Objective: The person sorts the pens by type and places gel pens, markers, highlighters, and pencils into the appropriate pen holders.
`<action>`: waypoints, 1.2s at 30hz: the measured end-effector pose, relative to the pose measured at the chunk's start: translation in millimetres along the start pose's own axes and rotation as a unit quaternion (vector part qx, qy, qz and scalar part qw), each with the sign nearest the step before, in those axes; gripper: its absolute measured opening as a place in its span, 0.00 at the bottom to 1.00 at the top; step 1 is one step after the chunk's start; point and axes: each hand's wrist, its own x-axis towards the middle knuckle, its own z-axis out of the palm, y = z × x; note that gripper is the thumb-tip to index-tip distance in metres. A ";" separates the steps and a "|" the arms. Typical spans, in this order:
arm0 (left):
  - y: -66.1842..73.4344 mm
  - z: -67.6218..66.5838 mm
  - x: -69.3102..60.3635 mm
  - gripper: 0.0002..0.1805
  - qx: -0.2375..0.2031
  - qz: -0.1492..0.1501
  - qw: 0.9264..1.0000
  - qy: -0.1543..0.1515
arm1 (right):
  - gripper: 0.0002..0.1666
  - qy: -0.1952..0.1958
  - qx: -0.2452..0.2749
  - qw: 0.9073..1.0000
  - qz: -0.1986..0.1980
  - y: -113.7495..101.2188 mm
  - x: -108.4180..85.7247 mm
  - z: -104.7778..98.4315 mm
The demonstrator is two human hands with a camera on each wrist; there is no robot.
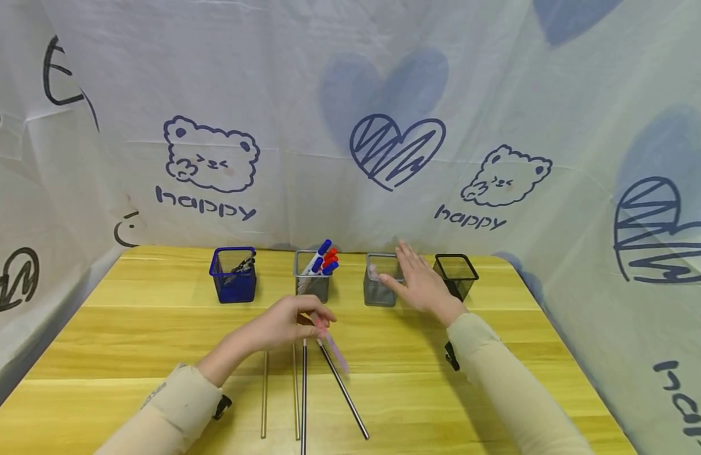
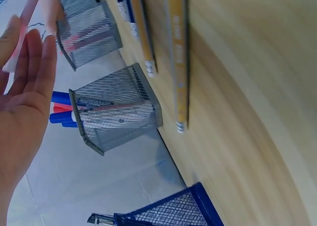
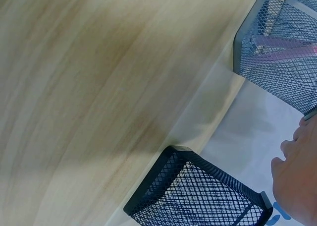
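My left hand (image 1: pixel 287 325) pinches a slim pink-and-lilac stick (image 1: pixel 335 352) between thumb and fingers, above the table; its exact kind I cannot tell. My right hand (image 1: pixel 421 281) has its fingers extended by the rim of a grey mesh pen holder (image 1: pixel 380 294). Through that holder's mesh, pink and purple sticks (image 3: pixel 282 50) show in the right wrist view. Below the left hand lie two gold pencils (image 2: pixel 177 52) and two dark pencils (image 1: pixel 344 392), their upper ends partly hidden in the head view.
Another grey mesh holder (image 2: pixel 114 107) contains blue and red capped markers (image 1: pixel 327 256). At the left stands a blue mesh holder (image 1: pixel 236 287) with black pens (image 1: pixel 240 268). A black mesh holder (image 1: pixel 463 272) is at the right. A printed white cloth (image 1: pixel 304 183) hangs behind the table (image 1: pixel 128 354).
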 end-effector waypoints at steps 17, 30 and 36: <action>22.3 6.2 36.1 0.14 -0.084 0.035 0.982 0.165 | 0.61 -0.001 -0.001 1.000 0.005 -0.4 1.0 -0.1; 41.9 9.3 82.3 0.16 -0.117 0.098 0.948 0.278 | 0.59 -0.010 0.000 1.000 0.012 -2.0 -0.3 -1.5; 42.9 17.2 101.6 0.16 -0.121 0.101 0.942 0.295 | 0.60 -0.008 0.004 1.000 0.013 -1.3 -0.5 -0.6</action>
